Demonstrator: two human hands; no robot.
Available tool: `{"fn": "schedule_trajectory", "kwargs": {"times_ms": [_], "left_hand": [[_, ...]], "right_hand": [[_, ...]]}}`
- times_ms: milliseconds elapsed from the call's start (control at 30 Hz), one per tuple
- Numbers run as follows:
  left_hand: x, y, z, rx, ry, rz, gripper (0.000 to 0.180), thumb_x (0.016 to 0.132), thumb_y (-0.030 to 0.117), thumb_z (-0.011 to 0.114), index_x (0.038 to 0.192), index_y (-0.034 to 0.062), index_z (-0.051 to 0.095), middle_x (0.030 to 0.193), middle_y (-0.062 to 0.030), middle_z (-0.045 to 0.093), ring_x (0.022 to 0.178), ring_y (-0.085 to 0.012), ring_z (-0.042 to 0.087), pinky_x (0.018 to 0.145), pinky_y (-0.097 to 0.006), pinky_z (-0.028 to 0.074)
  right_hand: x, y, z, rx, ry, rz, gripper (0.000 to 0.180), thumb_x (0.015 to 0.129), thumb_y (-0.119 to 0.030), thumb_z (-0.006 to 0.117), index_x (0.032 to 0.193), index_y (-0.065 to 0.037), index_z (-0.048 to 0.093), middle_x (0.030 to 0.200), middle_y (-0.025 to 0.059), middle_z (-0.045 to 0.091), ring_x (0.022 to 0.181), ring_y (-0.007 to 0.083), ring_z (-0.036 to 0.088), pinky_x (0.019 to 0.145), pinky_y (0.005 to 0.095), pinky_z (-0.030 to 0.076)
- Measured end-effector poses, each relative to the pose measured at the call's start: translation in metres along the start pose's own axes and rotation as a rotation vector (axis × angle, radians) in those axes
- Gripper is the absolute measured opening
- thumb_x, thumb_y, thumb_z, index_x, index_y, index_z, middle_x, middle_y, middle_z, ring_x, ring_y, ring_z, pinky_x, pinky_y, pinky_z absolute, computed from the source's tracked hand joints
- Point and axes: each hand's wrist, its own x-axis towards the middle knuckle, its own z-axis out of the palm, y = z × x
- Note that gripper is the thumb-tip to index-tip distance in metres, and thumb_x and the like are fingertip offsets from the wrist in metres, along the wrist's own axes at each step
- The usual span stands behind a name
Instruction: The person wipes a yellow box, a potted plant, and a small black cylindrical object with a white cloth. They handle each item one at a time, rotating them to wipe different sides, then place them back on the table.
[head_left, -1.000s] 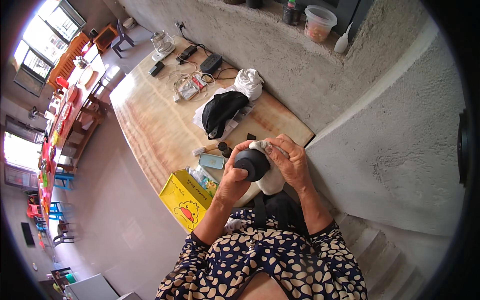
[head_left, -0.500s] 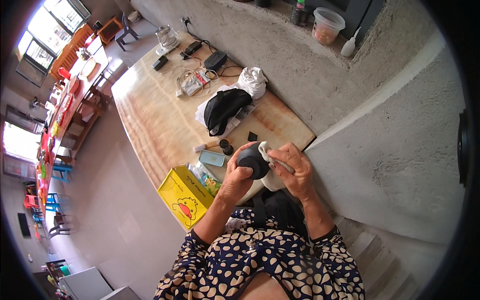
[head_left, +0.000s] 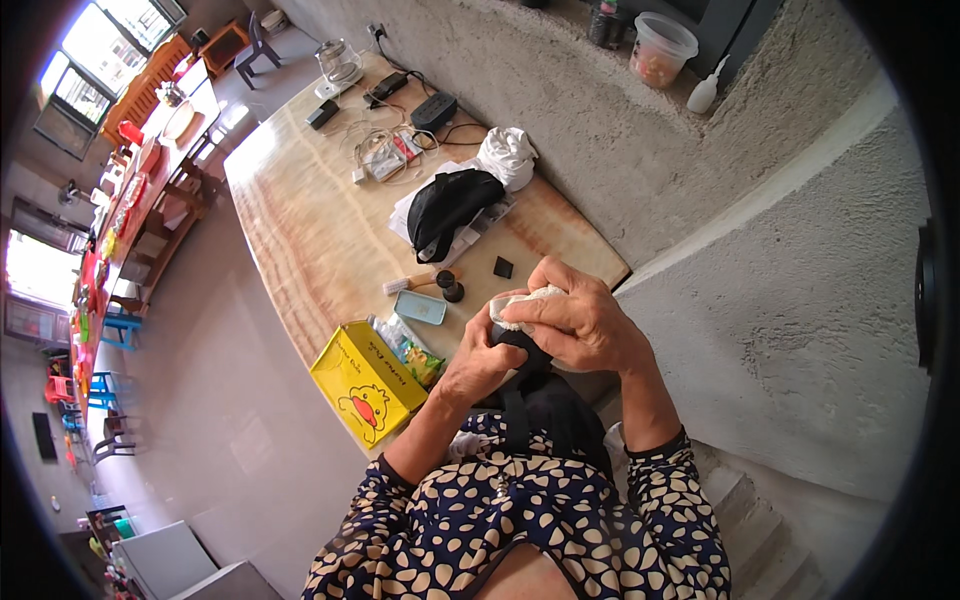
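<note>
Close to my body, at the near end of the table, my left hand [head_left: 475,362] is wrapped round a black rounded object [head_left: 525,347] whose kind I cannot make out. A white cloth [head_left: 535,298] is pinched in my right hand [head_left: 590,322] and pressed onto the object's upper side. Fingers and cloth cover most of that object. Just beyond my left hand stand a small black jar [head_left: 451,287] and an open pale-blue case [head_left: 420,308]. A brush [head_left: 408,284] with a wooden handle lies behind them. Past my right hand is a small black square piece [head_left: 503,267].
A yellow box with a duck picture [head_left: 368,388] and a plastic packet [head_left: 420,358] sit left of my forearm. Farther along the stone-topped table [head_left: 290,200] are a black pouch [head_left: 455,210], a white cloth bundle [head_left: 508,157], cables and a glass kettle [head_left: 338,62]. A concrete wall [head_left: 760,300] bounds the right.
My right hand has moved left and up over the black object, bringing the cloth across its top. The object has tilted and is now more covered. My left hand keeps its grip.
</note>
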Motion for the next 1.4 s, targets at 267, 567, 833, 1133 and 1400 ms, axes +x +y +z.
{"fn": "schedule_trajectory", "kwargs": {"times_ms": [267, 567, 833, 1133, 1400], "left_hand": [[0.006, -0.009, -0.009, -0.330, 0.042, 0.053, 0.065, 0.066, 0.014, 0.065, 0.125, -0.0041, 0.045, 0.114, -0.0128, 0.057, 0.107, -0.0244, 0.056, 0.101, -0.037, 0.042], [0.012, -0.014, -0.002, -0.397, -0.043, -0.054, 0.068, 0.066, 0.015, 0.065, 0.129, 0.0008, 0.043, 0.116, -0.0134, 0.055, 0.108, -0.0251, 0.056, 0.099, -0.038, 0.044], [0.007, -0.006, 0.001, -0.239, -0.016, -0.012, 0.074, 0.062, 0.004, 0.064, 0.132, -0.0018, 0.039, 0.114, -0.0122, 0.055, 0.105, -0.0227, 0.058, 0.097, -0.034, 0.046], [0.001, 0.003, 0.006, -0.105, 0.108, 0.049, 0.074, 0.063, 0.002, 0.066, 0.131, -0.0022, 0.038, 0.115, -0.0123, 0.054, 0.104, -0.0216, 0.057, 0.097, -0.033, 0.045], [-0.001, 0.003, 0.001, -0.180, 0.050, 0.067, 0.069, 0.062, 0.002, 0.064, 0.127, 0.0012, 0.040, 0.110, -0.0091, 0.053, 0.102, -0.0199, 0.056, 0.094, -0.031, 0.045]], "right_hand": [[-0.038, -0.005, 0.021, 0.054, 0.252, 0.122, 0.036, 0.076, 0.005, 0.065, 0.109, -0.007, 0.068, 0.094, 0.0092, 0.054, 0.082, 0.0213, 0.057, 0.070, 0.0291, 0.050], [-0.065, -0.004, 0.045, 0.015, 0.523, 0.178, 0.043, 0.067, 0.007, 0.070, 0.107, -0.009, 0.070, 0.094, 0.0061, 0.056, 0.079, 0.0190, 0.058, 0.071, 0.0281, 0.050], [-0.044, 0.007, 0.021, 0.295, 0.417, 0.334, 0.023, 0.082, 0.000, 0.063, 0.103, -0.006, 0.068, 0.089, 0.0045, 0.057, 0.081, 0.0141, 0.056, 0.074, 0.0254, 0.046], [-0.034, 0.033, 0.036, 0.511, 0.428, 0.595, 0.018, 0.085, -0.003, 0.059, 0.102, -0.003, 0.067, 0.093, 0.0058, 0.059, 0.087, 0.0143, 0.058, 0.079, 0.0241, 0.045], [-0.047, -0.001, 0.032, 0.244, 0.397, 0.294, 0.027, 0.079, 0.001, 0.064, 0.104, -0.006, 0.069, 0.097, 0.0052, 0.056, 0.087, 0.0144, 0.057, 0.076, 0.0241, 0.046]]}}
